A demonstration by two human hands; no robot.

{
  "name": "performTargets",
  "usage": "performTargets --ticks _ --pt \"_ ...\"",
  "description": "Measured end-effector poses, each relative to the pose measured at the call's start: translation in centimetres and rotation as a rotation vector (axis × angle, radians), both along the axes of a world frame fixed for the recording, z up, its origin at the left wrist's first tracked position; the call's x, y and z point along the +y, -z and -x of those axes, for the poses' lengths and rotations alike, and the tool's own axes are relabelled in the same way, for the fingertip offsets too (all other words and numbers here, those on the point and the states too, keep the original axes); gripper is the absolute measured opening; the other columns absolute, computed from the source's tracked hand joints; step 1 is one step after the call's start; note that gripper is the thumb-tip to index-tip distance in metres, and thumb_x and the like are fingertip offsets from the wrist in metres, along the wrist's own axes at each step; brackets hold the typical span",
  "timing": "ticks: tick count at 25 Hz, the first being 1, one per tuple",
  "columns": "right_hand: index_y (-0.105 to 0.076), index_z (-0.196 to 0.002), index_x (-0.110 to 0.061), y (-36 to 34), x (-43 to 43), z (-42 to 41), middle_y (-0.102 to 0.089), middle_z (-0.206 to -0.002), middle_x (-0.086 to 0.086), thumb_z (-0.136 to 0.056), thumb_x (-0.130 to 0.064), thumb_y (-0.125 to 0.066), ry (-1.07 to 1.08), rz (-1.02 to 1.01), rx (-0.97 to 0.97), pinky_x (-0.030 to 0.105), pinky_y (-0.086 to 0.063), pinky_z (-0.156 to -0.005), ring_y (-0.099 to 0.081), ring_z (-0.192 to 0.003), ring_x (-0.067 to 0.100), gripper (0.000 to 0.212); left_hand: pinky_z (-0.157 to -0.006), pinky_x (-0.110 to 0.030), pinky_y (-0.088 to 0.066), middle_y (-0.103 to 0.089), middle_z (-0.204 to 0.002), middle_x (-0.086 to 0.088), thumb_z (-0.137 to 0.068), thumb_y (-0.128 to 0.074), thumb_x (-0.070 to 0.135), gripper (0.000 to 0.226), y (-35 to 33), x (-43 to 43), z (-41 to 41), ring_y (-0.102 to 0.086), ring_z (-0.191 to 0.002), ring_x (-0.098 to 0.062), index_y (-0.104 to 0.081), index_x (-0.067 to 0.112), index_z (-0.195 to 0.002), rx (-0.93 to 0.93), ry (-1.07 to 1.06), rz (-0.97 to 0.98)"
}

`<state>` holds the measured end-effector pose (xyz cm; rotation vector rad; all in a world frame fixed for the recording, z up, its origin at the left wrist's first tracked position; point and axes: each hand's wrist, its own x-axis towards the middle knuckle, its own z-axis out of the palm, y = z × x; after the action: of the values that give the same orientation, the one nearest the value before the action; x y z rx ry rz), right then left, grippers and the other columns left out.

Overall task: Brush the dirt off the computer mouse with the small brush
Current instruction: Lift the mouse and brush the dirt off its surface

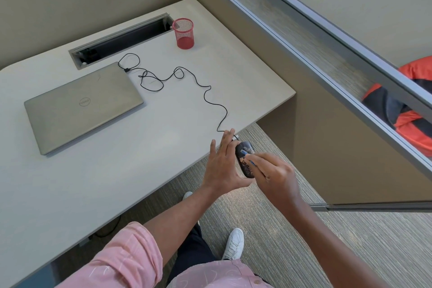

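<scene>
Holding black mouse (244,162) off desk edge: your left hand (221,164) supports it from left side, fingers extended, thumb under rear end. Light dirt specks visible on mouse top. Your right hand (273,176) pinches small blue brush (247,154), fingers closed on handle, tip touching mouse top. Mouse cable (177,82) runs in loops across desk (163,142) to closed laptop (81,105). Red mesh cup (183,33) stands well apart, near cable tray slot (121,40). Nothing blocks mouse.
</scene>
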<state>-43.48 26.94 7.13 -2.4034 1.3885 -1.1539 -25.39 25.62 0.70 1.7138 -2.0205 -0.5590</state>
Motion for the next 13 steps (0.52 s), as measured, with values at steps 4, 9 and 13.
performTargets --ticks 4,9,13 --pt "-0.088 -0.101 0.000 0.2 0.8 0.0 -0.085 -0.096 0.012 -0.092 0.003 -0.087 -0.019 -0.034 -0.010 0.044 -0.068 -0.064 -0.083 -0.080 0.028 0.010 -0.137 -0.064 -0.014 -0.012 -0.185 -0.003 -0.067 -0.091 0.065 0.112 -0.1 0.0 -0.2 -0.002 -0.174 -0.019 -0.043 0.010 -0.152 0.000 -0.007 -0.011" --pt "-0.090 -0.104 -0.018 -0.7 -0.2 -0.2 -0.086 -0.088 -0.008 -0.095 -0.011 -0.089 0.199 -0.337 -0.420 0.025 -0.066 -0.067 -0.080 -0.074 0.007 0.011 -0.138 -0.062 -0.012 -0.012 -0.186 -0.004 -0.067 -0.091 0.072 0.123 -0.2 0.2 -0.4 -0.005 -0.174 -0.022 -0.037 0.010 -0.159 -0.015 0.004 -0.021" --pt "-0.089 -0.092 -0.022 -1.1 -2.8 0.0 -0.084 -0.075 0.009 -0.094 -0.016 -0.091 0.405 -0.630 -0.913 0.028 -0.067 -0.068 -0.077 -0.067 0.020 0.006 -0.138 -0.062 -0.013 -0.014 -0.185 -0.005 -0.067 -0.091 0.073 0.121 -0.4 0.5 -0.4 -0.007 -0.174 -0.022 -0.040 0.010 -0.158 -0.013 0.007 -0.003"
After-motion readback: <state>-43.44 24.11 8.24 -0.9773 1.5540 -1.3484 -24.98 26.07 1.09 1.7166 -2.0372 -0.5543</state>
